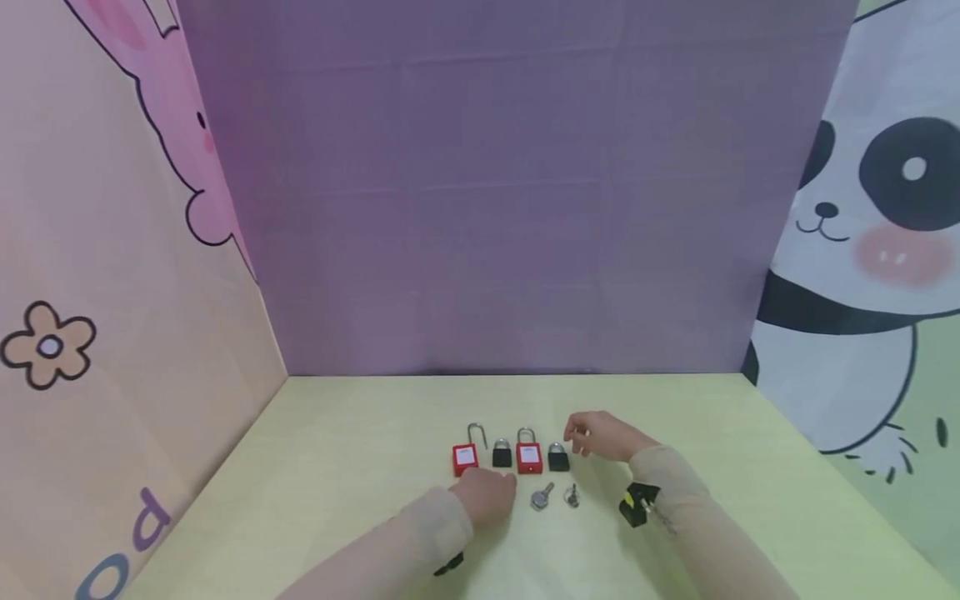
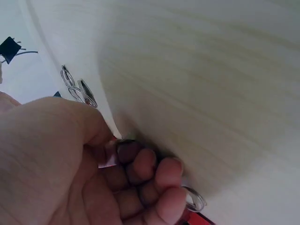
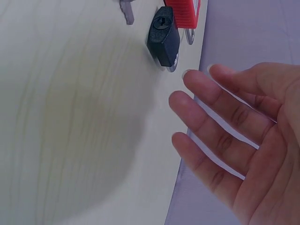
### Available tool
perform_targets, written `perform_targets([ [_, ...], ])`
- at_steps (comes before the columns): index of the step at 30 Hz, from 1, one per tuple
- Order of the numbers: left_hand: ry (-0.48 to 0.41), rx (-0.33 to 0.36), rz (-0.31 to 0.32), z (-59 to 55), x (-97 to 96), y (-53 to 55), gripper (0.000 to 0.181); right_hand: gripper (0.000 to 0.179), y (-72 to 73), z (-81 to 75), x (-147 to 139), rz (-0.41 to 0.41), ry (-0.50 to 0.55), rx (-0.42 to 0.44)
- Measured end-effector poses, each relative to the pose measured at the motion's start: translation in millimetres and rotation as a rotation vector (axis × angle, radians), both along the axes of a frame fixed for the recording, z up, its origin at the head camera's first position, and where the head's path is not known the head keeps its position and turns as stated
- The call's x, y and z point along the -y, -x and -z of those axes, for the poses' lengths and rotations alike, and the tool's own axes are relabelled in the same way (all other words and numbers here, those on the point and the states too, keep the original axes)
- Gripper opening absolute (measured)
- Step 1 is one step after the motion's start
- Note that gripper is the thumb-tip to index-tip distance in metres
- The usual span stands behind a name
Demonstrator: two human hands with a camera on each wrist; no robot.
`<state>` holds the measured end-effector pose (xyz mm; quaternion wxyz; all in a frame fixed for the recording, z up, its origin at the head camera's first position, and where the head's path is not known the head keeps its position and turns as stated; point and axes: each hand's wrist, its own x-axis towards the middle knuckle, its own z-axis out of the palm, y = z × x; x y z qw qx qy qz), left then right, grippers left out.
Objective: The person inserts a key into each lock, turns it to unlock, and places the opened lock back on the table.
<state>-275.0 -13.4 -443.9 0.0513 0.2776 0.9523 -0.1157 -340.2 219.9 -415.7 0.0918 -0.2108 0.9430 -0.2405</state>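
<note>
In the head view my left hand (image 1: 486, 497) is low over the table, just in front of a red padlock (image 1: 465, 459) with its shackle swung open and a black padlock (image 1: 502, 457). Its fingers curl in toward the thumb; a metal key ring (image 2: 194, 199) shows right at the fingertips. Whether the hand holds a key I cannot tell. My right hand (image 1: 606, 437) hovers beside a second black padlock (image 1: 558, 458), fingers loosely bent and holding nothing. A second red padlock (image 1: 528, 457), shackle closed, stands between the black ones.
Nearer me on the table lie a key with its ring (image 1: 542, 497) and another key (image 1: 572, 497). A purple cloth (image 1: 480, 208) hangs behind the table (image 1: 337, 467). Printed cloths flank it, a panda (image 1: 840, 333) on the right side.
</note>
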Motion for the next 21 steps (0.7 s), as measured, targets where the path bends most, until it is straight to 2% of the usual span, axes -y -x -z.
perform_targets([
  [4, 0.092, -0.097, 0.068, 6.5, 1.9, 1.0, 0.013, 0.015, -1.2, -2.6, 2, 0.004, 0.001, 0.011],
  [7, 0.086, -0.08, 0.083, 4.1, 5.8, 1.3, 0.014, 0.014, -1.7, -5.3, 4, 0.002, -0.001, 0.017],
  [9, 0.017, -0.023, 0.067, -3.0, 9.4, 1.5, 0.015, 0.014, -0.9, -5.8, 4, -0.003, -0.005, 0.01],
  [11, -0.077, 0.035, 0.043, -13.7, 13.0, 2.6, 0.016, 0.014, 0.6, -5.6, 3, -0.011, -0.005, 0.0],
  [15, -0.312, 0.081, 0.026, -34.0, 19.8, 8.3, 0.021, 0.014, 3.3, -4.8, 2, -0.016, 0.009, -0.008],
  [21, -0.769, 0.136, -0.039, -54.3, 28.8, 13.6, 0.025, 0.014, 2.1, -8.0, 3, -0.017, 0.016, -0.001],
])
